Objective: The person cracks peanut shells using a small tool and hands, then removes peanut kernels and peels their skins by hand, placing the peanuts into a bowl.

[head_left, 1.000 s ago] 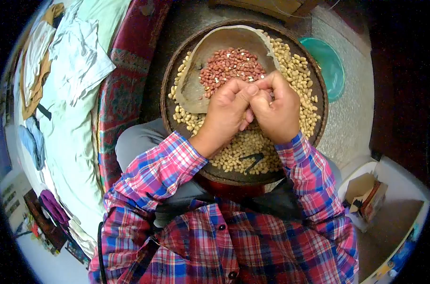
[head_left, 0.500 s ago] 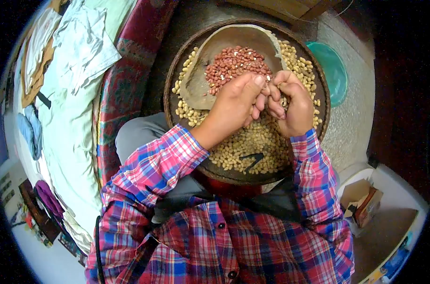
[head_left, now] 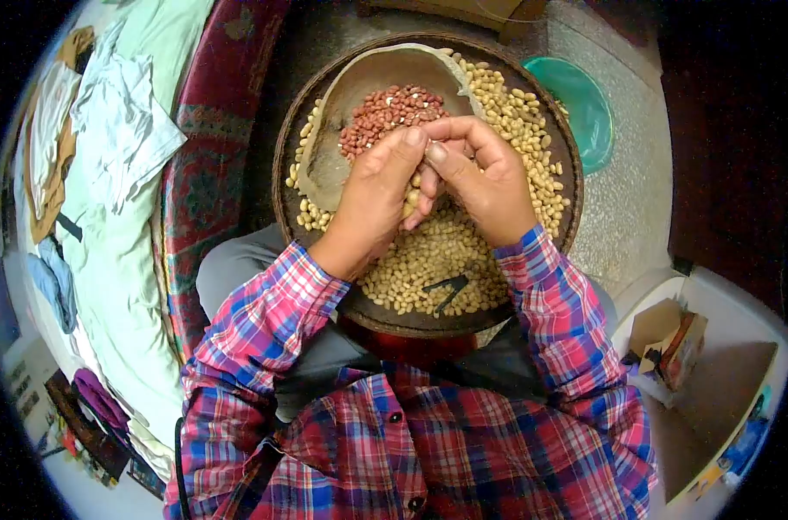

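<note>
My left hand [head_left: 372, 191] is closed, with unshelled peanuts [head_left: 413, 198] showing between its curled fingers. Thumb to thumb with it, my right hand [head_left: 485, 178] pinches a small peanut at the fingertips, mostly hidden. Both hands are above a round dark-rimmed tray [head_left: 576, 195]. Just beyond them, a tan bowl-like scoop [head_left: 324, 156] holds shelled red peanuts [head_left: 389, 113]. Whole peanuts [head_left: 428, 251] cover the tray below my hands, and more peanuts [head_left: 519, 113] lie along its right side. A black V-shaped tool [head_left: 447, 291] rests on the near peanuts.
A green basin [head_left: 589, 121] stands on the floor behind the tray's right edge. To the left is a bed with a pale green sheet [head_left: 121, 251] and folded clothes [head_left: 125, 121]. An open white box [head_left: 714, 347] with a cardboard piece is at lower right.
My right hand has turned over and come in against my left, its thumb now meeting the left thumb. The view has shifted, so the tray appears farther left.
</note>
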A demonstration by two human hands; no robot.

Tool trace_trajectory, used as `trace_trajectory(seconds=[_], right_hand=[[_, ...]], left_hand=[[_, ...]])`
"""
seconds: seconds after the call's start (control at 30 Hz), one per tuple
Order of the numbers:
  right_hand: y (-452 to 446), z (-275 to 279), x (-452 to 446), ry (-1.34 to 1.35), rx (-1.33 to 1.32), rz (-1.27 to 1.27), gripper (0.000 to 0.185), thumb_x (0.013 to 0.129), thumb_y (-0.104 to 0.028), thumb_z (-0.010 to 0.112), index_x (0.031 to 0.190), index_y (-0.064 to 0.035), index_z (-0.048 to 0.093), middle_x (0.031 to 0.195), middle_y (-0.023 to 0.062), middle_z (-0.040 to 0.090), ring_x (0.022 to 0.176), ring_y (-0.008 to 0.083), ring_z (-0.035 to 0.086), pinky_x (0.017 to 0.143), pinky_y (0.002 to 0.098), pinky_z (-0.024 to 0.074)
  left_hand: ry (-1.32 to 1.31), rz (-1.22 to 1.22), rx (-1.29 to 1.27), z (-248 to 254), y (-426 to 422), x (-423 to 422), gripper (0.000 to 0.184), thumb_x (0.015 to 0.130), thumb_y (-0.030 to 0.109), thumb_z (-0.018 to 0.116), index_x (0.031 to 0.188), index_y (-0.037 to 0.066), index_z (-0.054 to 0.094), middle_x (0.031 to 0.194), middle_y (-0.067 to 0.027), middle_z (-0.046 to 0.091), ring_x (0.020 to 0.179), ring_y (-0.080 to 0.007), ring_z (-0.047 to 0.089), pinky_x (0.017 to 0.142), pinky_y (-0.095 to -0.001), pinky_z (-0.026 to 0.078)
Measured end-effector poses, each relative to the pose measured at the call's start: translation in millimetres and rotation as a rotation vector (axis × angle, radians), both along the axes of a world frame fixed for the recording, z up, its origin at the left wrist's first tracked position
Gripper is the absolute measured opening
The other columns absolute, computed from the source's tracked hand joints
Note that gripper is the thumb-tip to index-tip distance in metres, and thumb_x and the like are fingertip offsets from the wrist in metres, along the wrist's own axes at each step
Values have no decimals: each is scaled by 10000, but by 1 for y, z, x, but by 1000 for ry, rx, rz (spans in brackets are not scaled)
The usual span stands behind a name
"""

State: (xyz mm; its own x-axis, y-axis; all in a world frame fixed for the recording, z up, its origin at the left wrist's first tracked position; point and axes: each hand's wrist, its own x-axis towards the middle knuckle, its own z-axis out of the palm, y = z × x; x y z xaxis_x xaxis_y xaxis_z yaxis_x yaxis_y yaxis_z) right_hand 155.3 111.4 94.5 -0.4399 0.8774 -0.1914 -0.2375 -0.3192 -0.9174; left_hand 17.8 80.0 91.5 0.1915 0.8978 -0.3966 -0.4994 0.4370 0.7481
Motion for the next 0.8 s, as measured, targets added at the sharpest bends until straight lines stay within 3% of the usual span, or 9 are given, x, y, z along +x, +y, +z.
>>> trace_trajectory(seconds=[0.07, 0.13, 0.37, 0.47, 0.57, 0.7, 0.77, 0.8], right_hand=[[-1, -3, -1, 5, -12, -11, 123, 918, -34, 506, 1031, 16, 515, 721, 67, 573, 616, 138, 581, 541, 278, 528], [-2, -5, -3, -81, 122, -67, 95, 909, -19, 514, 999, 10, 527, 703, 61, 581, 606, 124, 587, 512, 263, 507], [-8, -6, -8, -336, 381, -181, 52, 887, -14, 547, 934, 6, 542, 654, 43, 597, 549, 94, 587, 499, 253, 484], [-7, -9, -7, -343, 383, -174, 87, 870, -30, 581, 942, 3, 545, 687, 53, 614, 602, 91, 596, 536, 249, 484], [-4, -12, -5, -536, 457, -306, 128, 861, -65, 611, 951, -2, 547, 729, 50, 625, 664, 88, 595, 585, 242, 477], [1, -10, 3, -284, 179, -306, 173, 879, -139, 607, 981, -16, 541, 765, 33, 624, 661, 103, 573, 598, 258, 472], [5, -17, 14, 144, -301, -93, 214, 909, -227, 576, 1010, -44, 528, 748, 6, 606, 642, 106, 557, 541, 257, 451], [4, -27, 18, 144, -301, -94, 214, 909, -227, 576, 1010, -44, 528, 748, 6, 606, 642, 106, 557, 541, 257, 451]], left_hand=[[21, -10, -3, -1, 0, 1, 314, 986, 341, 421, 982, 51, 540, 679, 5, 507, 542, -54, 471, 409, -169, 346], [153, 16, 1, -3, 0, 1, 296, 973, 344, 457, 957, 61, 541, 673, 12, 506, 529, -48, 467, 402, -171, 349], [227, 98, 14, -6, 0, 4, 259, 963, 322, 485, 893, 77, 533, 674, 17, 509, 520, -39, 463, 395, -173, 345], [189, 156, 24, -5, 0, 4, 251, 961, 319, 493, 882, 83, 529, 676, 20, 512, 516, -39, 464, 394, -173, 343], [270, 275, -24, -3, 6, -5, 239, 958, 319, 503, 882, 94, 528, 671, 25, 507, 514, -34, 466, 399, -169, 342], [279, 327, -15, 4, 11, -15, 199, 938, 280, 554, 909, 83, 564, 687, 27, 524, 523, -38, 477, 422, -169, 345], [702, 192, 309, 5, 10, -12, 171, 900, 217, 612, 929, 49, 609, 754, -9, 593, 572, -77, 542, 488, -211, 413], [905, 187, 695, 0, 11, -11, 156, 863, 149, 642, 949, 19, 629, 824, -42, 641, 650, -109, 596, 573, -260, 466]])
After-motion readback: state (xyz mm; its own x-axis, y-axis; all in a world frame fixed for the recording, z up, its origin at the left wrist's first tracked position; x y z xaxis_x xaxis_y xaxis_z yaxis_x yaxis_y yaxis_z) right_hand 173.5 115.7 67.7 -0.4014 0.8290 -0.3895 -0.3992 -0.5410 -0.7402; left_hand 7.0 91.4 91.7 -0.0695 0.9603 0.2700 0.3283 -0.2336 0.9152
